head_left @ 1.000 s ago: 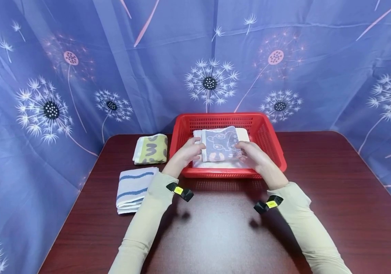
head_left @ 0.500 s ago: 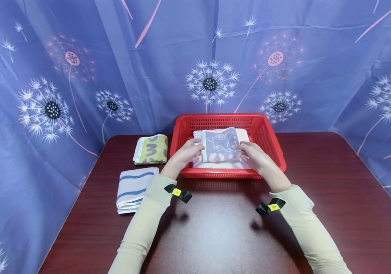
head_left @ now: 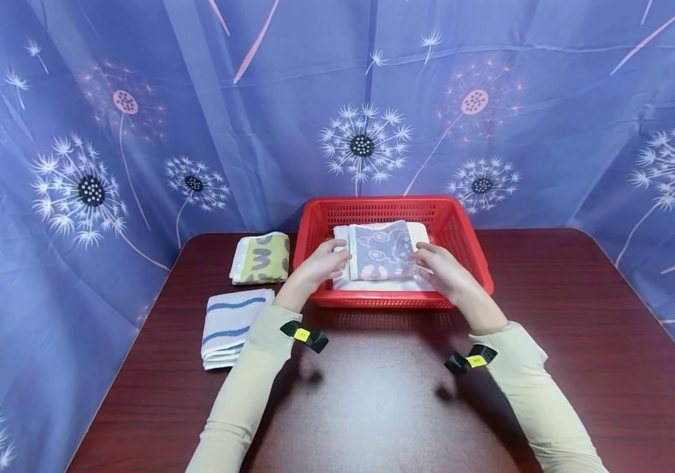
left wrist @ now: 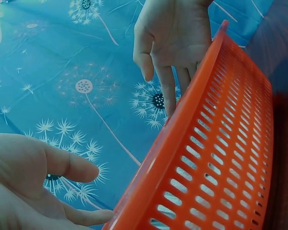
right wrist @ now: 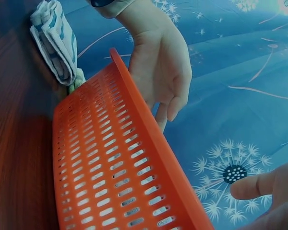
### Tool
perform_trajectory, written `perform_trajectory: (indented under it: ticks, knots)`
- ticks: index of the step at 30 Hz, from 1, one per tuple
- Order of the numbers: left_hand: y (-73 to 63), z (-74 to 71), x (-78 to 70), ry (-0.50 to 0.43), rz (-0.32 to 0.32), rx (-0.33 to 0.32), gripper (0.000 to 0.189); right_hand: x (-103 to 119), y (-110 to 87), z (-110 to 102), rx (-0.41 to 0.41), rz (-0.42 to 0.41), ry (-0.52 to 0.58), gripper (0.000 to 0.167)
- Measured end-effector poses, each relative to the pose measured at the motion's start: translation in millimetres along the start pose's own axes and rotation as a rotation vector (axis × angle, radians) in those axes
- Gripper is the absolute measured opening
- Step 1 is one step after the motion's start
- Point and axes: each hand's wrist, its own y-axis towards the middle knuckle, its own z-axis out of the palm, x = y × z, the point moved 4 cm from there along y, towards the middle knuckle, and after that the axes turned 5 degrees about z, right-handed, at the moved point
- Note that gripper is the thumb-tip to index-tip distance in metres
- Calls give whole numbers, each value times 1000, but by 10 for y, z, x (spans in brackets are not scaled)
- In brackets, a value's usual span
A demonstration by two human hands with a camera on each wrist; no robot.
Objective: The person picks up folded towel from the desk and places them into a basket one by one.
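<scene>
A folded grey-lilac towel (head_left: pixel 386 251) with a pale animal pattern lies on white folded cloth (head_left: pixel 381 285) inside a red plastic basket (head_left: pixel 384 299). At the towel's left edge is my left hand (head_left: pixel 318 265), its fingers loosely extended and the thumb apart from them. My right hand (head_left: pixel 442 268) is at the right edge, fingers also extended and spread from the thumb. Both wrist views show the hands over the basket, with the fingertips of the left hand (left wrist: pixel 33 184) and right hand (right wrist: pixel 165 69) partly hidden behind its rim. Neither hand visibly pinches the towel.
Left of the basket lies a folded yellow-green towel (head_left: pixel 263 258) with grey shapes. Nearer to me is a folded white towel (head_left: pixel 234 328) with blue stripes. The dark red wooden table (head_left: pixel 580 328) meets a blue dandelion-print curtain (head_left: pixel 290 131) behind.
Both hands have drawn slightly outward from the grey-lilac towel, the left to the left and the right to the right. The towel stays in the basket.
</scene>
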Motion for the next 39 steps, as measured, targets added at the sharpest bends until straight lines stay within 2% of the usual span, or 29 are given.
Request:
perform_trajectory:
  ticks: [11, 19, 23, 29, 33, 39]
  knots:
    - [-42, -36, 39, 31, -5, 6, 52, -9, -67, -47, -27, -80, -52, 66]
    - [-64, -87, 30, 97, 57, -21, 47, 14, -183, -147, -121, -170, -229, 53]
    - [-97, -105, 22, 128, 84, -33, 41, 9, -227, -194, -114, -212, -309, 45]
    - [-157, -118, -3, 181, 136, -37, 34, 1, -301, -231, -107, -263, -345, 39]
    - [-196, -146, 2, 213, 159, -40, 32, 7, -340, -283, -149, -288, -367, 38]
    - [-218, -183, 16, 198, 194, -29, 32, 38, -376, -446, -252, -344, -363, 36]
